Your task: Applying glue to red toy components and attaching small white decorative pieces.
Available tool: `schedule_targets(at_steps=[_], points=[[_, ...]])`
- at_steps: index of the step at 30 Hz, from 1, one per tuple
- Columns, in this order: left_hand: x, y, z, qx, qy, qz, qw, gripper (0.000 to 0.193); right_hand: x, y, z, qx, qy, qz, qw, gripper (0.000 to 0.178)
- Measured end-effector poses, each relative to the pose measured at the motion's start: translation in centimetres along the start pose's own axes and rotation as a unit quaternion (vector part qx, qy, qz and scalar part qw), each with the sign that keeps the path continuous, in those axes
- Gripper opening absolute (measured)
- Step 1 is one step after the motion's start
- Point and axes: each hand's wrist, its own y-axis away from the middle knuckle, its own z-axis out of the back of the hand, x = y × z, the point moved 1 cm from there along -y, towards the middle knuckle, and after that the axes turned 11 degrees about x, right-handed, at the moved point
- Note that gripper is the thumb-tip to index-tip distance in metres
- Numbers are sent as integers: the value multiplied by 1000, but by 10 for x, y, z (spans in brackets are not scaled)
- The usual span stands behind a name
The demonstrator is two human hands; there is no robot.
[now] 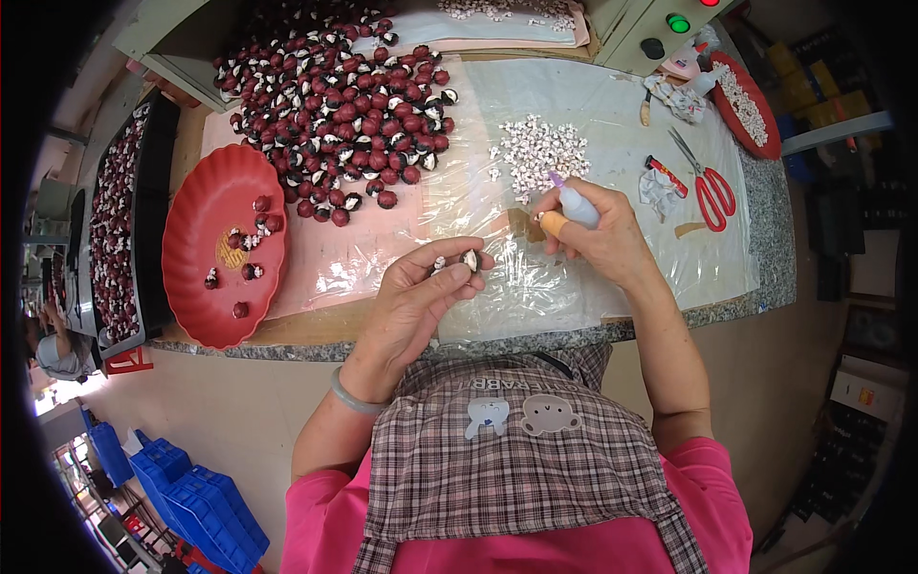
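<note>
My left hand [411,292] is closed, pinching a small dark figure piece [470,260] with a pale face between thumb and fingers; a small white-and-pink piece [439,264] shows beside its thumb. My right hand [612,234], a tan wrap on one finger, grips a translucent squeeze bottle [579,207] with a purple tip. Whether its fingertips also pinch a tiny part is unclear. Just beyond the bottle lies a heap of small white-and-pink pieces [540,153]. To the left spreads a large pile of dark-red, black and white round pieces [354,129].
A red scalloped tray [186,258] with several round pieces stands at left, past it a black tray [153,182] of more. Red-handled scissors [712,196], a red tube [666,175] and a red dish [760,139] lie right. A metal cabinet [626,48] stands behind.
</note>
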Motion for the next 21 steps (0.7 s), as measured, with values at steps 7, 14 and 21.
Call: schedule_targets(at_steps=[7,14,21], points=[[2,-3,-10,28,-43,-6,999,32,-3,17,-15,22,-237,65,969,10],[5,-2,-15,37,-151,-31,987,33,-4,28,-26,32,-219,72,973,14],[6,0,-21,35,-212,-48,976,32,5,32,-41,-16,-133,82,988,10]])
